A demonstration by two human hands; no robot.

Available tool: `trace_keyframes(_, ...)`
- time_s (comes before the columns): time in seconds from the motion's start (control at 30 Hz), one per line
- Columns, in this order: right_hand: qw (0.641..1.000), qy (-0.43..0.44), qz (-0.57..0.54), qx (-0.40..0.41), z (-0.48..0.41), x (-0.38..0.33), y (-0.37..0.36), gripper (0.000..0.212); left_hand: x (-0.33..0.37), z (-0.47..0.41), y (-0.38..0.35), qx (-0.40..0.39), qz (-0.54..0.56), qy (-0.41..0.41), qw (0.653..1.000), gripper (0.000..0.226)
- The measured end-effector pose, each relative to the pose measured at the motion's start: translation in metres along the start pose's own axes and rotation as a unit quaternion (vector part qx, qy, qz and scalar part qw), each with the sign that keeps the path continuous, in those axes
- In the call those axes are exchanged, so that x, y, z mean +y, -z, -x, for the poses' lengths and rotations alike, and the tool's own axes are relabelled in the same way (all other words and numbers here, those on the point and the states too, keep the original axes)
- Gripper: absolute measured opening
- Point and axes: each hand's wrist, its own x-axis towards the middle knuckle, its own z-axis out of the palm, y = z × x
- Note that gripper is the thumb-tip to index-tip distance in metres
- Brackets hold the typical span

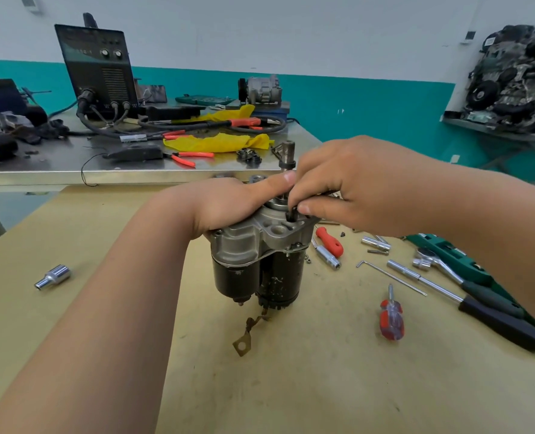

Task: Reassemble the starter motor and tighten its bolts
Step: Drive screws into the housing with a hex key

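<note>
Two bare hands on one upright piece. Stood on end in the middle of the tan board tabletop [291, 386], black cylinders down and grey cast-aluminium nose housing up: the starter motor [253, 245], likely set so to bring the flange holes up within reach.

Right hand [354, 186] reaching in from the right, fingers [307, 209] pinched on a small black cylindrical part [290, 214] at the flange, just beside the steel shaft [287, 151]. Bolt or bushing, cannot tell. Probably being started by hand ahead of any tool.

Left hand [228, 205] wrapped over the housing top from the left, fingers curled out of sight round the far side, thumb stretched toward the shaft. A steadying hold, by the look of it, against tipping on that narrow base.

Open room to the left and toward the near edge, with only a chrome socket [53, 275] well apart. Right side crowded: red-and-clear-handled screwdriver [392, 321] and black-handled ratchet [466, 289], near the right forearm. Far edge close behind the motor, up against a second, steel tabletop [56, 170]. Brass terminal strap [244, 339] trailing nearward, worth minding on any turn of the body.
</note>
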Motion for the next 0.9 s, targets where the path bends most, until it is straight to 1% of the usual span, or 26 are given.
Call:
trace_keyframes(0.07, 0.998, -0.006, 0.061, -0.017, -0.003, -0.004, 0.001, 0.030, 0.001, 0.000, -0.001, 0.016, 0.009, 0.008, 1.000, 0.105)
trace_keyframes(0.1, 0.996, -0.008, 0.084, -0.023, -0.004, -0.006, 0.003, 0.031, 0.002, 0.000, -0.002, 0.019, 0.012, 0.011, 1.000, 0.105)
trace_keyframes(0.13, 0.995, -0.005, 0.099, -0.028, -0.005, -0.008, 0.005, 0.032, 0.002, -0.001, -0.002, 0.017, 0.015, 0.013, 1.000, 0.109)
trace_keyframes(0.23, 0.994, 0.007, 0.106, -0.038, -0.008, -0.013, 0.010, 0.032, 0.001, 0.000, -0.001, 0.009, 0.019, 0.010, 1.000, 0.128)
trace_keyframes(0.27, 0.993, 0.010, 0.109, -0.040, -0.009, -0.014, 0.011, 0.031, 0.001, 0.000, -0.001, 0.013, 0.015, 0.011, 1.000, 0.131)
trace_keyframes(0.3, 0.993, 0.010, 0.113, -0.041, -0.010, -0.014, 0.010, 0.030, 0.001, 0.000, -0.001, 0.019, 0.009, 0.014, 1.000, 0.130)
trace_keyframes(0.37, 0.993, 0.001, 0.111, -0.041, -0.012, -0.013, 0.010, 0.028, 0.002, 0.001, -0.001, 0.031, -0.002, 0.022, 0.999, 0.122)
trace_keyframes(0.43, 0.995, -0.030, 0.089, -0.036, -0.011, -0.011, 0.009, 0.025, 0.006, 0.001, -0.003, 0.034, 0.003, 0.027, 0.999, 0.106)
trace_keyframes(0.5, 0.995, -0.085, 0.044, -0.026, -0.011, -0.012, 0.007, 0.024, 0.012, 0.000, -0.008, 0.038, 0.013, 0.036, 0.999, 0.092)
trace_keyframes(0.57, 0.989, -0.146, 0.014, -0.016, -0.012, -0.014, 0.004, 0.026, 0.020, -0.002, -0.014, 0.048, 0.017, 0.043, 0.998, 0.092)
trace_keyframes(0.67, 0.978, -0.205, 0.021, -0.008, -0.013, -0.012, -0.001, 0.035, 0.029, -0.003, -0.021, 0.069, 0.014, 0.056, 0.996, 0.097)
trace_keyframes(0.7, 0.978, -0.206, 0.023, -0.003, -0.012, -0.010, 0.000, 0.035, 0.029, -0.003, -0.021, 0.071, 0.014, 0.060, 0.996, 0.098)
trace_keyframes(0.77, 0.982, -0.189, 0.021, -0.001, -0.010, -0.003, 0.005, 0.028, 0.027, -0.001, -0.020, 0.074, 0.018, 0.066, 0.995, 0.100)
trace_keyframes(0.9, 0.994, -0.100, -0.012, -0.032, -0.006, 0.008, 0.011, 0.016, 0.023, 0.000, -0.017, 0.070, 0.013, 0.058, 0.996, 0.103)
